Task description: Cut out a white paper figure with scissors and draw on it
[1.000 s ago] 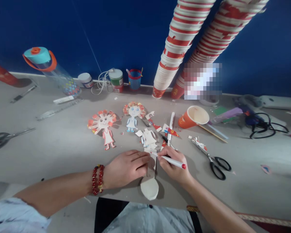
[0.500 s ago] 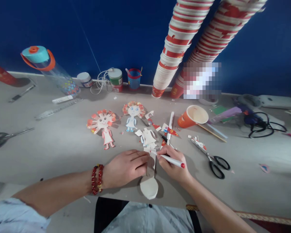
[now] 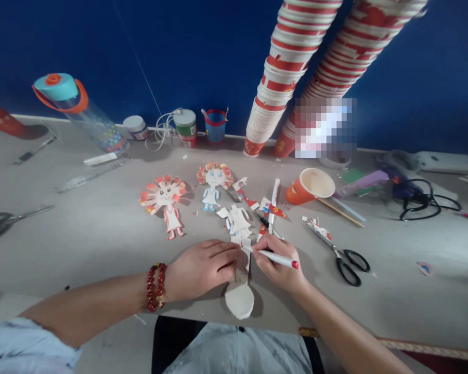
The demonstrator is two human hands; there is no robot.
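In my right hand [image 3: 278, 265] is a white marker [image 3: 277, 257] with a red end, held in a writing grip, its tip on a white paper piece [image 3: 239, 241]. A small red mark shows on that paper near the tip. My left hand [image 3: 205, 267], with a red bead bracelet at the wrist, holds the paper down with bent fingers that hide part of it. A pale round paper piece [image 3: 239, 301] lies below the fingers, at the table edge. Several white paper cutouts [image 3: 239, 221] lie just beyond my hands. Two paper dolls [image 3: 173, 221] with fringed orange hair lie farther left.
Black-handled scissors [image 3: 351, 265] lie right, and another pair [image 3: 8, 223] far left. An orange paper cup [image 3: 298, 193] stands beyond my right hand. Tall cup stacks [image 3: 269, 104] lean near the blue wall. A clear bottle [image 3: 89, 122] and small jars [image 3: 186, 127] stand at the back.
The red mark on the paper by the marker tip is more visible now. My right hand and the marker have shifted very slightly; my left hand stays in place.
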